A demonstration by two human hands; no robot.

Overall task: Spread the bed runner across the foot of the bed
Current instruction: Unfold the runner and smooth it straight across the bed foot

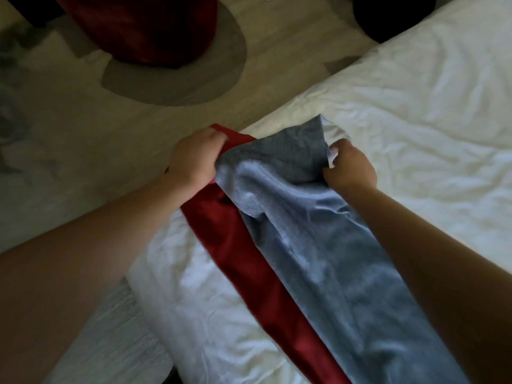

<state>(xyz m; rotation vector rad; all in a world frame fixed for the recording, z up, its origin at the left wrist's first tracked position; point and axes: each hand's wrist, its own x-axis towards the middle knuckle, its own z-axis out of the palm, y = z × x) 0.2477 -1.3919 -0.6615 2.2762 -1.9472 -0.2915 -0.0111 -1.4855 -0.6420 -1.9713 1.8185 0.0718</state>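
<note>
Bare floor (69, 139) lies open along the bed's (415, 106) left edge, with a red seat (138, 26) farther off. The left hand (194, 159) is clenched on the runner's (318, 231) red edge at the mattress side. The right hand (350, 169) pinches its blue-grey corner. The runner lies bunched lengthwise on rumpled white bedding, with clear bed to the right.
</note>
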